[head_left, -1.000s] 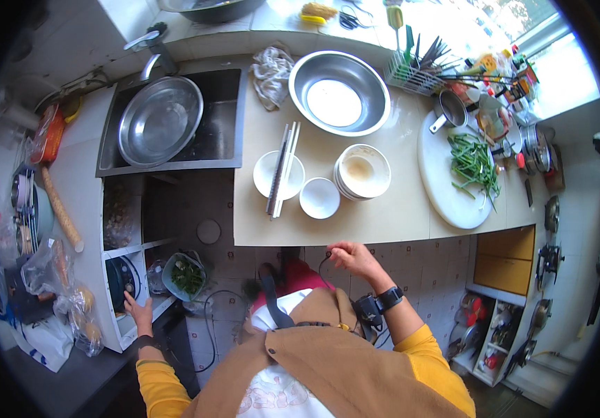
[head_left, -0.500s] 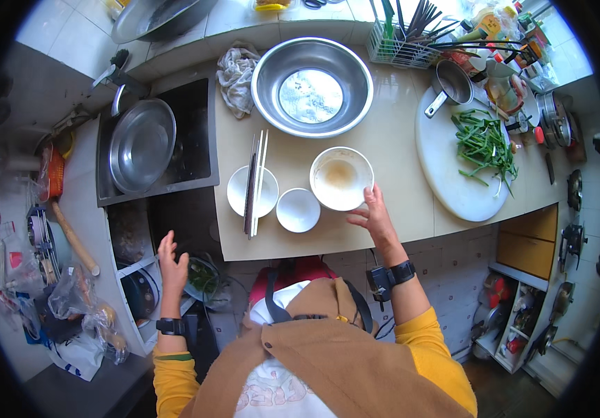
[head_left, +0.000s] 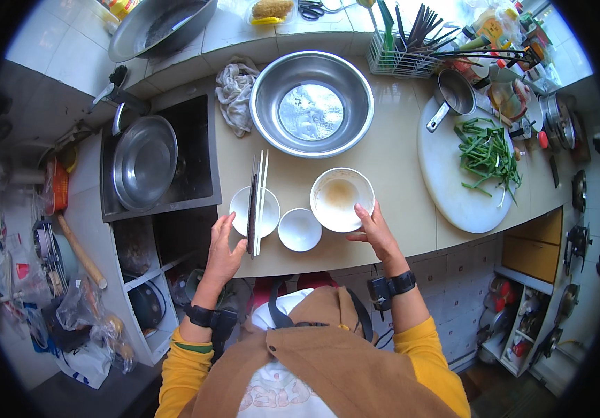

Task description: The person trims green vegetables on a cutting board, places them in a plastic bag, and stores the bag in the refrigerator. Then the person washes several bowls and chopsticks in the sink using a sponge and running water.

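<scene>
My right hand (head_left: 378,237) has its thumb over the rim of a white bowl (head_left: 342,211), with the fingers along the outside. Brownish residue stains the inside of that bowl. To its left stands a smaller white bowl (head_left: 299,230), which neither hand touches. Farther left is another white bowl (head_left: 268,209) with chopsticks (head_left: 259,205), dark and light, laid across it. My left hand (head_left: 225,249) is open at this bowl's near left side, thumb and fingers apart, close to the chopstick ends; whether it touches the bowl I cannot tell.
A large steel basin (head_left: 311,143) stands behind the bowls, beside a crumpled cloth (head_left: 236,90). The sink (head_left: 195,188) at left holds a steel pan (head_left: 144,162). At right, cut green vegetables (head_left: 488,157) lie on a round white board (head_left: 446,188) with a small pan (head_left: 455,90).
My left hand has moved right and forward, from beyond the counter's left front to the bowl with chopsticks. My right hand stays at the stained bowl. The whole view has shifted slightly.
</scene>
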Demonstrator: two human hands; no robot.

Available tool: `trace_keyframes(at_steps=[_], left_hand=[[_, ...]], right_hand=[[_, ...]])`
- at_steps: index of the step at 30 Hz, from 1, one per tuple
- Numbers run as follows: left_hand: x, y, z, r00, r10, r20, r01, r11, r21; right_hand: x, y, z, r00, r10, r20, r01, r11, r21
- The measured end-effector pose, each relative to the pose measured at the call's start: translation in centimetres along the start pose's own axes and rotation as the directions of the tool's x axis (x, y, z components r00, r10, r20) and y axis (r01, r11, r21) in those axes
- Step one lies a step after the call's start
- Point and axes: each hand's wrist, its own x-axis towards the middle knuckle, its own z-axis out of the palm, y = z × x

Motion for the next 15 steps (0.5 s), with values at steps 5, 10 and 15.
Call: trace_keyframes(at_steps=[5, 10, 15], left_hand=[[1.5, 1.0, 1.2, 0.993, 0.113, -0.032, -0.108, 0.986, 0.129], [2.9, 1.6, 2.1, 0.996, 0.089, -0.006, -0.085, 0.97, 0.227], [3.7, 1.4, 2.6, 0.991, 0.134, -0.006, -0.127, 0.95, 0.287]], right_hand=[[0.2, 0.1, 0.8, 0.999, -0.01, -0.039, 0.009, 1.0, -0.005], [0.3, 0.4, 1.2, 0.997, -0.017, -0.073, 0.015, 1.0, -0.026], [0.3, 0.4, 1.5, 0.994, -0.032, -0.101, 0.027, 0.998, -0.054]])
